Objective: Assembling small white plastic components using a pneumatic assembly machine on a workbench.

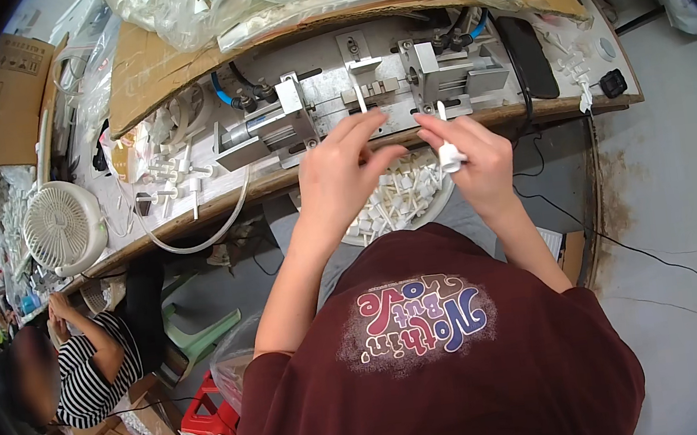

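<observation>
My left hand (335, 176) is open, fingers and thumb apart, just in front of the metal clamping jig (370, 91) on the bench. Behind its fingertips a white plastic stem (361, 98) stands in the middle of the jig; whether the fingers touch it I cannot tell. Closed fingers of my right hand (481, 162) hold a white plastic stem with a wide cap (450, 155), its thin end pointing away from me. Below both hands, a round basin (450, 196) full of similar white capped stems rests at my lap.
Pneumatic cylinders (255, 129) with blue hoses flank the jig. A black phone (527, 56) lies right of it. Loose white stems and a white fan (64, 228) are at left; cardboard (133, 92) with bagged parts stands behind. A person in a striped shirt (102, 369) sits at lower left.
</observation>
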